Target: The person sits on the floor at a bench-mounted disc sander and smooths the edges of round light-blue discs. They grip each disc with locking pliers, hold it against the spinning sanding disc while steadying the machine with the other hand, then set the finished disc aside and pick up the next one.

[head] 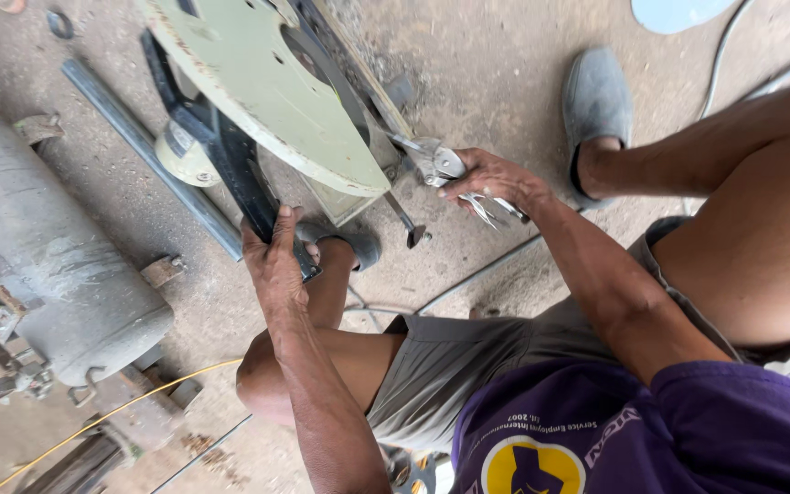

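Gripping the cut-off saw's black handle [240, 174] at nine o'clock, the left hand [274, 261] steadies a seemingly heavy, rigid machine; the right hand [491, 176] at three o'clock clasps slim, hard metal pliers [441, 165].

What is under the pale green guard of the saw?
Under the pale green guard a dark blade edge shows, and the metal base beside it. The cutting point is covered. The right hand holds locking pliers there.

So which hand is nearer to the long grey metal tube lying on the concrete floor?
Left. The left hand grips the saw's black handle right beside the grey metal tube; the right hand holds locking pliers past the pale green blade guard.
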### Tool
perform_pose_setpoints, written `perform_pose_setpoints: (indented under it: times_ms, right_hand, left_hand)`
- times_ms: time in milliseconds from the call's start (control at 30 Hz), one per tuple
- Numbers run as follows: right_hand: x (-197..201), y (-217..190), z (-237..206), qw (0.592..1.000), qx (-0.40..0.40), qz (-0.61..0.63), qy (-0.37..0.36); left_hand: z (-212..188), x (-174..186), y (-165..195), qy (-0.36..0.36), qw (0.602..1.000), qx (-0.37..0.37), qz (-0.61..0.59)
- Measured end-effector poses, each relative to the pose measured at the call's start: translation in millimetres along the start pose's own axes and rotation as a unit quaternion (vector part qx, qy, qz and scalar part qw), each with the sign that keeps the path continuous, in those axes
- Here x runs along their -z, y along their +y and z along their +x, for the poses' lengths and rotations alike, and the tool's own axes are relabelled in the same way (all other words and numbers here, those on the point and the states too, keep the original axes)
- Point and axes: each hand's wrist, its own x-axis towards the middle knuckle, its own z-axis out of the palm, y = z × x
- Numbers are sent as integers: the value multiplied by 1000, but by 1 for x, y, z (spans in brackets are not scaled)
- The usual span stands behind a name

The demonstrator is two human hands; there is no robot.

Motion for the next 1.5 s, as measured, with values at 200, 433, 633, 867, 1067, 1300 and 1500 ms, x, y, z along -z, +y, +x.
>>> perform_pose_setpoints:
  times_ms: [200,433,633,867,1067,1300,1500]
  right_hand:
    - [10,-65,-30,976,31,213,39]
    - [20,-175,-103,992,91,79,-33]
    - [2,-186,-155,967,93,125,-200]
    - [-33,-129,-157,898,21,213,-385]
    - [-52,-131,-176,865,21,270,-422]
    - [-63,-139,-181,833,41,328,-444]
    - [-59,-135,-178,829,68,332,-445]
  left_hand:
    - [3,8,-11,56,996,-46,60]
    - [-17,-1,-2,246,831,-437,242]
    - [-63,2,69,92,840,-507,169]
    - [-102,3,132,-186,835,-499,135]
    - [-122,9,128,-221,893,-392,5]
    - [-129,-6,101,-132,919,-325,-179]
    - [-130,-17,82,-126,881,-275,-364]
